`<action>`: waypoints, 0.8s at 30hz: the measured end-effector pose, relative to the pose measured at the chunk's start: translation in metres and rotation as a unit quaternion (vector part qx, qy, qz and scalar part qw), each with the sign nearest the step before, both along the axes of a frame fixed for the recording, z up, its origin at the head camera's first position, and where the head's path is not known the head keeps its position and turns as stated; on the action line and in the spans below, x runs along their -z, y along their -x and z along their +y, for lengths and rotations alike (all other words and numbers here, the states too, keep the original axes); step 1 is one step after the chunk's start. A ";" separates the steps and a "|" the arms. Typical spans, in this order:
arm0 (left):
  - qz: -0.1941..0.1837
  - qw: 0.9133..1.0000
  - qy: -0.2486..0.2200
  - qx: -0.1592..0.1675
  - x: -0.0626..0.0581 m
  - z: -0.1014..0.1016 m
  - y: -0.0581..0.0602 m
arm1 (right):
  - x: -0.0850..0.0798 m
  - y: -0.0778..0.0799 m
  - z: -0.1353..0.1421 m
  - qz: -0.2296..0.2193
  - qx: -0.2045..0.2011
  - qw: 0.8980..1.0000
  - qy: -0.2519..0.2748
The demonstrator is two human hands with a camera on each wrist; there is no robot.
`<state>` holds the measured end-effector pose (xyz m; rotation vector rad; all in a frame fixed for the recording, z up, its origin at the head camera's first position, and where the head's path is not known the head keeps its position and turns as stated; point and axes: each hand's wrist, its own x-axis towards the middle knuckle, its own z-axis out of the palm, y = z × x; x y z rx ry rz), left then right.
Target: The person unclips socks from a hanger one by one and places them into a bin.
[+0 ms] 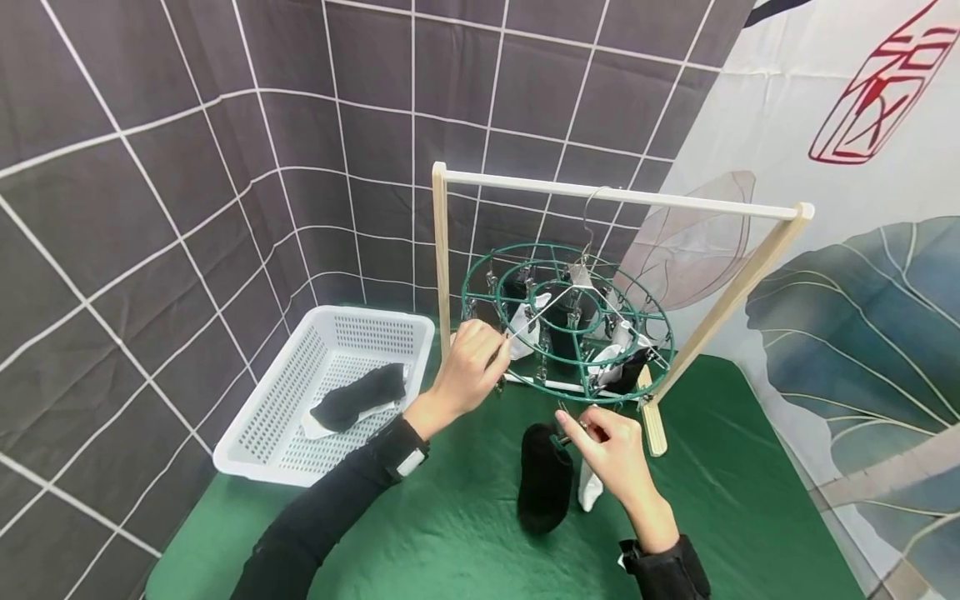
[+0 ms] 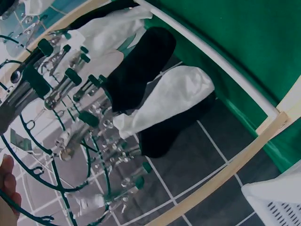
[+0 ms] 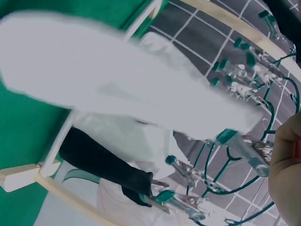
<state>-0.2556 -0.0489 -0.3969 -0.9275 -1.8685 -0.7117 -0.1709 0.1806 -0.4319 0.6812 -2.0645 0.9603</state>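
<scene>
A green round clip hanger (image 1: 577, 363) hangs by its hook, with several black and white socks clipped under it. My left hand (image 1: 463, 367) has its fingers curled at the hanger's left front rim and grips it; part of the rim is hidden behind the fingers. At the front edge my right hand (image 1: 617, 446) pinches a metal clip (image 3: 249, 153). From that clip hangs a white sock (image 3: 117, 70), blurred and close in the right wrist view. Beside it, to the left in the head view, a black sock (image 1: 545, 479) hangs down above the green cloth.
The hanger's hook is over the white bar (image 1: 525, 181) of a wooden stand (image 1: 442, 250). On the left stands a white perforated basket (image 1: 247, 417) holding a dark sock (image 1: 360, 398) and something white. A green cloth (image 1: 450, 533) covers the table.
</scene>
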 end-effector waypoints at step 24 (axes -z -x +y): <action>-0.408 0.756 -0.505 0.083 0.059 0.039 -0.054 | 0.004 0.008 -0.032 -0.068 0.017 0.997 -0.006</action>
